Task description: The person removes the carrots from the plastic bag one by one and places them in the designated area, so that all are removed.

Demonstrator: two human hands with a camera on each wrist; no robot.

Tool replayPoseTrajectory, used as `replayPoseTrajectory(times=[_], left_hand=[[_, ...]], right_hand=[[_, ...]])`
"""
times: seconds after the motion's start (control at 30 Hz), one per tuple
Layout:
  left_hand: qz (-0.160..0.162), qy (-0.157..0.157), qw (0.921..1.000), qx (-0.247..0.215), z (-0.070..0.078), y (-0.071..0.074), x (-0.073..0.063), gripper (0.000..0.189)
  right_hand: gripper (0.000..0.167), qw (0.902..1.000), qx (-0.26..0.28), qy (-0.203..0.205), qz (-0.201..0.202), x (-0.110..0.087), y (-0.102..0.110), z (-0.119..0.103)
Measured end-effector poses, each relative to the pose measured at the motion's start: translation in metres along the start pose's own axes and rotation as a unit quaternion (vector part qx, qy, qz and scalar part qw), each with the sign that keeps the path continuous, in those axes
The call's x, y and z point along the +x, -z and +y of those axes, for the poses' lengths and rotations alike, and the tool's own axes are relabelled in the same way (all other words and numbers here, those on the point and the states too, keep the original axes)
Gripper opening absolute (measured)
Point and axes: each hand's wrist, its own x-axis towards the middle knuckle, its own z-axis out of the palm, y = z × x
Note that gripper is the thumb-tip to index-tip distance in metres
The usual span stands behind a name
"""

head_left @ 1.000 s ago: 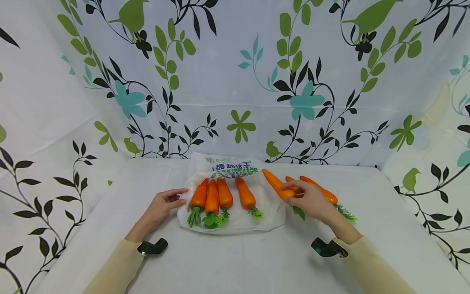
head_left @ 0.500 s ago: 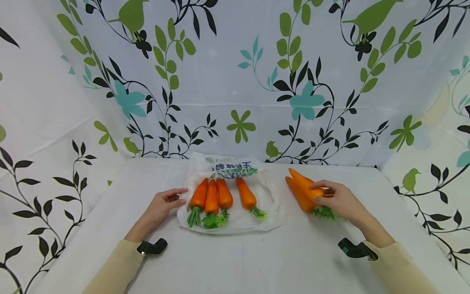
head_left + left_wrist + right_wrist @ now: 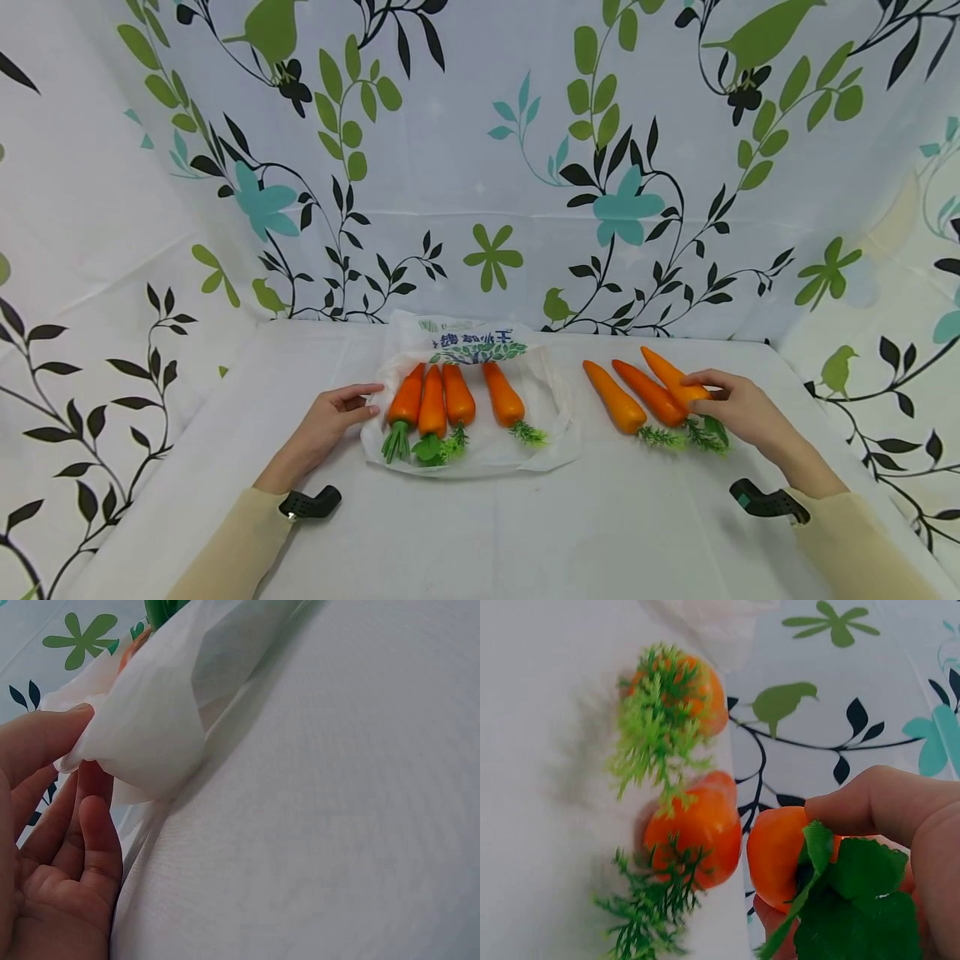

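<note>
My right hand (image 3: 738,407) grips the thick end of a carrot (image 3: 670,367) with broad green leaves (image 3: 862,892). Just left of it lie an orange-red carrot (image 3: 652,392) and a lighter orange carrot (image 3: 613,398), both with feathery tops. At the left, my left hand (image 3: 341,417) pinches the edge of a white plastic bag (image 3: 150,727) between thumb and fingers. Several carrots rest in a row on the bag, among them a leftmost carrot (image 3: 407,400) with a bundled green stem and a separate carrot (image 3: 502,396) at the right.
A white cloth covers the table (image 3: 480,533). Behind it hangs a curtain (image 3: 480,167) printed with leaves, birds and flowers. Blue and green print (image 3: 480,342) marks the bag's far end.
My right hand has carried its carrot rightward from the bag's right edge, over the two loose carrots, to their right side. My left hand stays at the bag's edge.
</note>
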Motion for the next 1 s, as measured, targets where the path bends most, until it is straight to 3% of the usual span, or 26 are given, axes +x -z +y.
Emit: replayPoseTrajectory(times=[0.53, 1.0], left_hand=[[0.0, -0.014, 0.9998, -0.011, 0.001, 0.0, -0.001, 0.042], [0.004, -0.005, 0.9999, -0.009, 0.0, 0.0, -0.001, 0.042]], right_hand=[[0.049, 0.9987, 0.038, -0.033, -0.01, 0.006, 0.003, 0.035], [0.048, 0.9985, 0.053, -0.008, -0.012, 0.003, -0.018, 0.041]])
